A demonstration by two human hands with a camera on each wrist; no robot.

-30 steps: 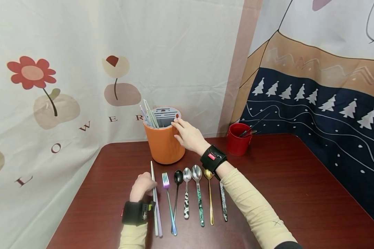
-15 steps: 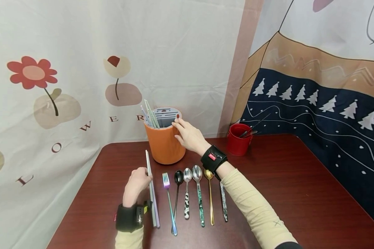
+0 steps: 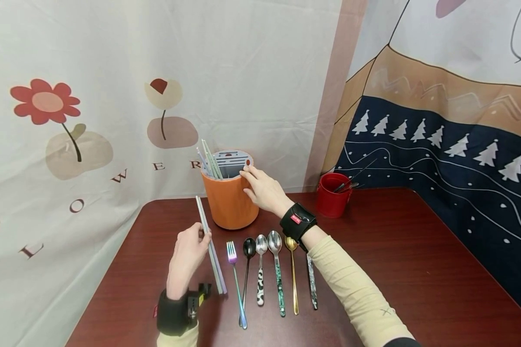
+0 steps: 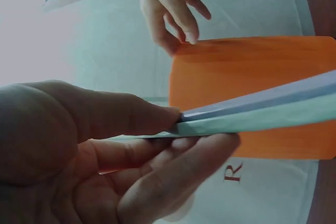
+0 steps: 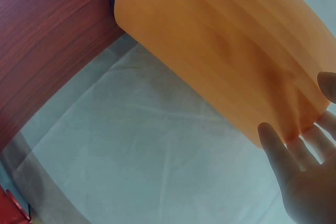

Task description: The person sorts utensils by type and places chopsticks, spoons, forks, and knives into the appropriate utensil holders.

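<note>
My left hand [image 3: 188, 255] pinches a pair of chopsticks between thumb and fingers. One chopstick is pale green [image 4: 262, 123], the other light purple [image 4: 273, 98]. They slant above the table's left part, far ends pointing away from me. Just right of them stands an orange holder [image 3: 231, 205] with several pale sticks [image 3: 212, 161] upright inside and a white, grey-striped divider-like top. My right hand [image 3: 267, 191] rests with extended fingers against the holder's right rim. In the right wrist view, fingertips [image 5: 266, 129] touch near that rim; the thumb's contact is hard to make out.
On the brown table lie a rainbow fork [image 3: 232, 258], a black spoon [image 3: 249, 248], a cow-print spoon [image 3: 260, 284], a teal-handled spoon [image 3: 279, 284], a gold spoon [image 3: 294, 279] and a dark patterned handle [image 3: 311, 284]. A red bucket [image 3: 331, 202] with thin utensils stands at back right.
My left hand has raised the chopsticks from their place beside the fork and shifted them left and toward the holder. The right hand stays at the rim.
</note>
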